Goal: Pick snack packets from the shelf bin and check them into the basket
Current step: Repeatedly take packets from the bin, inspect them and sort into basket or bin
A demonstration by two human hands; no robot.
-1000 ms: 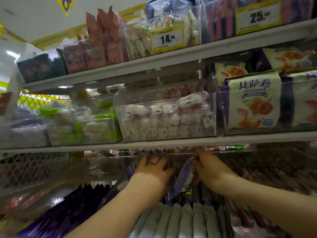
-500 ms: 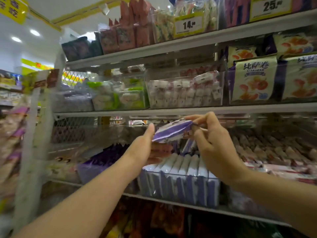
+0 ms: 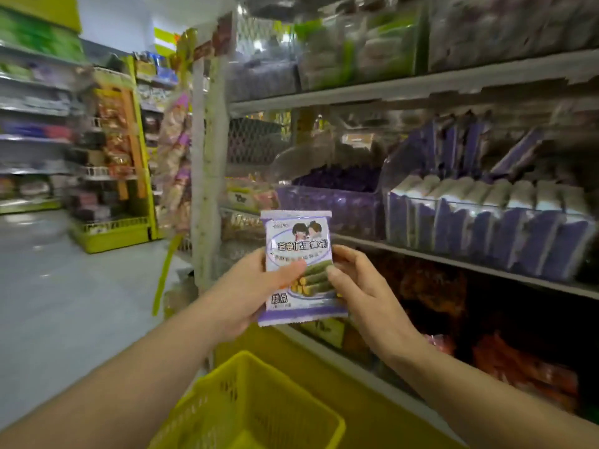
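A purple and white snack packet (image 3: 299, 241) stands upright in front of me, its printed face toward the camera. My left hand (image 3: 249, 293) grips its left edge with the thumb across the front. My right hand (image 3: 359, 286) holds the right edge, thumb on the front too. Below the packet, at the bottom middle, sits a yellow plastic basket (image 3: 259, 400); I see nothing in the part that shows. The clear shelf bin (image 3: 486, 228) with a row of the same purple packets is on the shelf to the right.
A second clear bin (image 3: 327, 202) of purple packets stands left of the first. Shelves above and below hold more snack bags. A white shelf upright (image 3: 207, 176) is just behind the packet. The aisle floor (image 3: 64, 303) opens to the left, with a yellow rack (image 3: 113, 176) farther back.
The packet has come out of the shelf bin and down in front of me, turned upright to show its face. The view has swung left and down, bringing the basket into sight.
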